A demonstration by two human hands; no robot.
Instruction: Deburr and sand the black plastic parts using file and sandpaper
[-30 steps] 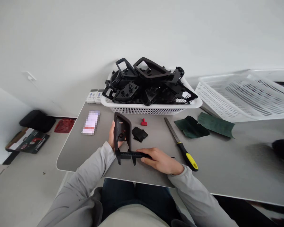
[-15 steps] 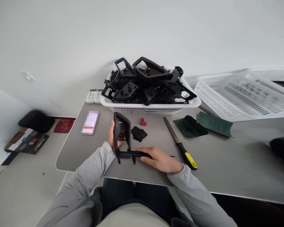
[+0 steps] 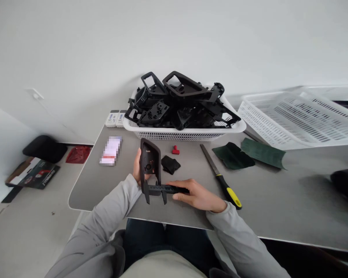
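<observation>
My left hand (image 3: 137, 166) grips a black plastic frame part (image 3: 158, 166) by its left side and holds it upright above the front of the table. A black caliper (image 3: 170, 189) lies across the lower end of the part, its jaws apart and pointing down toward me. The bar of the caliper is between the thumb and fingers of my right hand (image 3: 195, 195). Just behind the part are a dark folded cloth (image 3: 170, 165) and a small red piece (image 3: 175, 150).
A white basket (image 3: 179, 135) heaped with black plastic parts (image 3: 159, 112) stands at the back. To the right lie a file with a yellow-black handle (image 3: 230, 192), green sheets (image 3: 233, 155) and white baskets (image 3: 278, 119). A phone (image 3: 111, 150) lies left, near small white boxes (image 3: 112, 119).
The caliper has turned slightly and its left jaw has shifted a little to the right, so the gap between the jaws looks narrower. Both hands keep their holds.
</observation>
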